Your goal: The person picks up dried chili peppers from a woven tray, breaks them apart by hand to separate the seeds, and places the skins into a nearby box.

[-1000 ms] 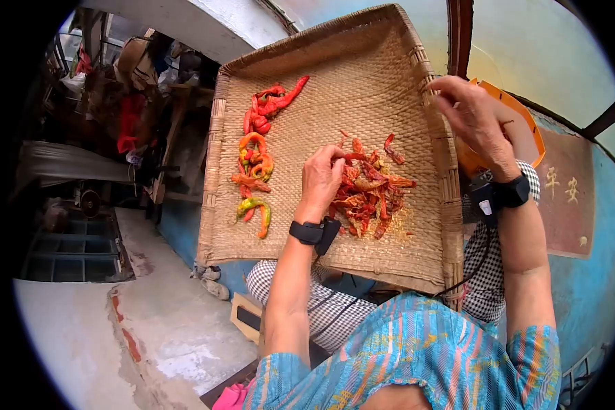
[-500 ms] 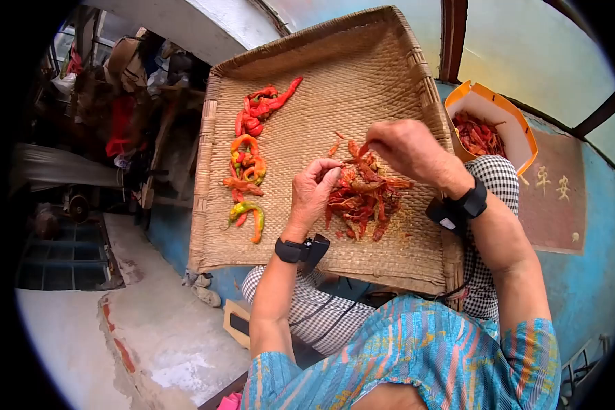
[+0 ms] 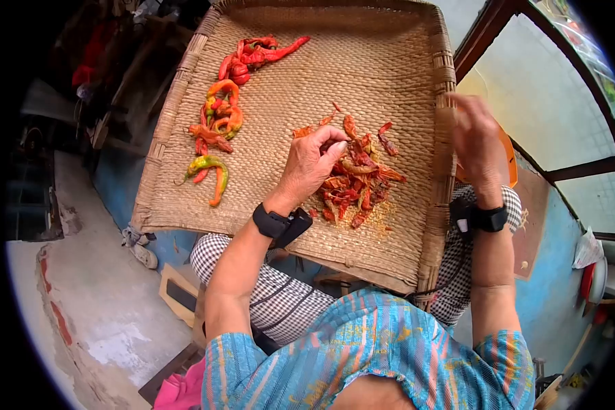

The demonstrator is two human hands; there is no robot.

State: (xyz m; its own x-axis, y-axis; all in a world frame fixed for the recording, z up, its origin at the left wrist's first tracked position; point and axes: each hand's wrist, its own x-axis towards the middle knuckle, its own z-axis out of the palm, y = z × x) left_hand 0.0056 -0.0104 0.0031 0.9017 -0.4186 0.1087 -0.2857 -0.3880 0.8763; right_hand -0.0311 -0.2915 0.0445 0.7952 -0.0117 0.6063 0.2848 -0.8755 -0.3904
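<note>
My left hand [image 3: 311,162] is pinched closed at the left side of a heap of dried red chilli peppers [image 3: 359,188]; anything between its fingertips is too small to make out. My right hand [image 3: 477,133] is past the right rim of the shallow woven basket [image 3: 301,89], over an orange-edged container [image 3: 510,160]. Motion smears its fingers, so what they hold cannot be told. Pale seeds and bits lie around the heap. Along the basket's left side runs a line of fresher red peppers [image 3: 246,58], an orange pepper [image 3: 229,119] and a green-and-orange pepper [image 3: 208,171].
The basket rests across my checked trousers [image 3: 280,301]. A framed window [image 3: 526,89] and blue wall [image 3: 553,225] stand on the right. A wooden-framed object [image 3: 179,294] and pink cloth [image 3: 184,384] are at lower left. Dark clutter fills the upper left.
My right hand has moved from the chilli heap rightward, beyond the basket rim to the container. My left hand stays by the heap, still pinched. The whole view has shifted.
</note>
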